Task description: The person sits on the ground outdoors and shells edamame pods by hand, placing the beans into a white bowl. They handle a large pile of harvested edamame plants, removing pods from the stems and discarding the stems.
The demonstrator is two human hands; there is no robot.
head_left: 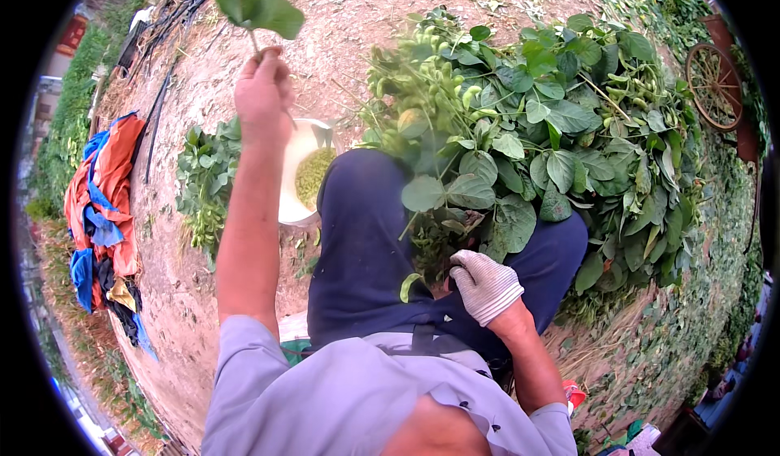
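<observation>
My bare left hand (265,93) is raised at arm's length, pinching the stem of a soybean sprig with broad green leaves (259,8). Below its wrist, partly behind my forearm and knee, stands a white basin (289,191) holding a mass of small green pods or beans (314,179). In a striped knit glove, my right hand (486,286) rests low between my thighs with curled fingers; whether it holds anything is hidden. A heap of soybean plants (567,115) with leaves and pods lies before me and over my right knee. One green pod (408,286) lies on my lap.
A smaller bunch of soybean plants (207,176) lies left of the basin. Farther left are an orange and blue tarp (106,194) and dark hoses (159,112) on bare soil. A spoked wheel (714,87) stands at the far right, near ground strewn with leaves.
</observation>
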